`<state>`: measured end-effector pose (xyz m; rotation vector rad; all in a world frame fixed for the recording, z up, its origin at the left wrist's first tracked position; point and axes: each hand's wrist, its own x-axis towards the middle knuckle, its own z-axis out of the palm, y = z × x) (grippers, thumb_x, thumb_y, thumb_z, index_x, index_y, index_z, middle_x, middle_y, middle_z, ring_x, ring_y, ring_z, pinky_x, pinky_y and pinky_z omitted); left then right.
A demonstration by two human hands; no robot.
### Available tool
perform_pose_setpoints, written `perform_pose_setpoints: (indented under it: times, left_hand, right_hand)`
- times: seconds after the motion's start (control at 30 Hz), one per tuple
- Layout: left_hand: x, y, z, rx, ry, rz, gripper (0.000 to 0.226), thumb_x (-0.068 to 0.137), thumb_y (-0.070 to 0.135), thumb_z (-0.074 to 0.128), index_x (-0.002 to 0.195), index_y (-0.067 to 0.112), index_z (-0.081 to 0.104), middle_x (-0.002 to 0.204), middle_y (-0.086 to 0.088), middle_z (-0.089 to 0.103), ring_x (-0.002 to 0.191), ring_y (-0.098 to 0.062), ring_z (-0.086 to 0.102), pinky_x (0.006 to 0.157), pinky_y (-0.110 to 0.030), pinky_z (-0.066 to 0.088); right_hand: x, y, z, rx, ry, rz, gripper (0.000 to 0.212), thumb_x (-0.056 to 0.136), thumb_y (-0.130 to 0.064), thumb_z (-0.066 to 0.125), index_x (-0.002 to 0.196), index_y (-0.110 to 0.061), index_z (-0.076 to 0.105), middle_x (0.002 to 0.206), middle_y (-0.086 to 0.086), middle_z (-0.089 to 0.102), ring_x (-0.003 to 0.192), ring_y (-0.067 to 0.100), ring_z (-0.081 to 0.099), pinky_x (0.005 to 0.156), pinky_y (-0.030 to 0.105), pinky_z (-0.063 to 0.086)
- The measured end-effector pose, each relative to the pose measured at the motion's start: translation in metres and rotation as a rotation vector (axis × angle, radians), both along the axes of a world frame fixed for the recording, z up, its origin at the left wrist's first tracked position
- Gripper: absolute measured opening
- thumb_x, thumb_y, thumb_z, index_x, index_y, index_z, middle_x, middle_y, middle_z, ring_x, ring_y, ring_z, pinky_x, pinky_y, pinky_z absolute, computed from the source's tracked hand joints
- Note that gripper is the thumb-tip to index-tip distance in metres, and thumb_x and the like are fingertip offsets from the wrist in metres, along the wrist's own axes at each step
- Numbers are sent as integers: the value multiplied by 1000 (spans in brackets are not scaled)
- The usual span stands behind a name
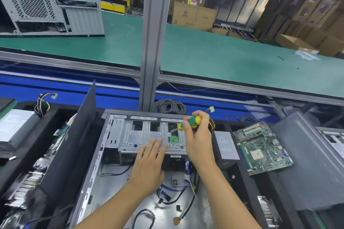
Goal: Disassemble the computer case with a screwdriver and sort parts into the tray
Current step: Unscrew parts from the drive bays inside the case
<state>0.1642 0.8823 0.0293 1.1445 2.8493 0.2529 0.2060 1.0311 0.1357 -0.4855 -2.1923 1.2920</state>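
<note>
Open computer case (87,178), free from above; loose cables (165,188) strew its floor. The drive cage (128,135) spans the far end, its top taken by the flat left hand (149,165) and the right hand (199,135) gripping the screwdriver (189,122). An upright side panel (74,139) walls the left. The power supply (226,147) and motherboard (264,148) crowd the right. A metal post (151,52) rises just behind.

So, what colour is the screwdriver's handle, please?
The screwdriver handle is green with yellow ends, shown best in the head view.

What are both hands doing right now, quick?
Left hand: open, fingers flat on the drive cage.
Right hand: closed around the screwdriver, tip down at the cage.
</note>
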Motion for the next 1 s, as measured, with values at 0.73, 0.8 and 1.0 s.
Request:
perform_pose_setpoints:
  times: [0.73, 0.8, 1.0]
  left_hand:
    - [-1, -4, 3, 56, -29, -20, 85, 90, 27, 48, 160, 23, -1, 167, -2, -13, 153, -22, -14, 123, -42, -9]
    - [-1, -4, 3, 51, -27, -20, 85, 90, 27, 47, 160, 23, -2, 166, -2, -14, 153, -21, -14, 123, -41, -9]
    - [0, -5, 1, 47, -30, -18, 86, 89, 26, 47, 159, 23, -3, 166, -2, -16, 153, -21, -15, 124, -43, -7]
  right_hand:
    - [-24, 9, 2, 129, -108, -11, 25, 102, -33, 55, 109, -44, 33, 90, 1, 66, 78, 17, 67, 69, 38, 55]
    - [-24, 11, 2, 144, -105, -27, 25, 102, -32, 56, 109, -44, 34, 88, 0, 63, 77, 18, 66, 68, 40, 54]
    - [-19, 13, -4, 127, -50, -47, 25, 101, -34, 57, 110, -44, 36, 88, -5, 65, 74, 9, 65, 66, 34, 54]
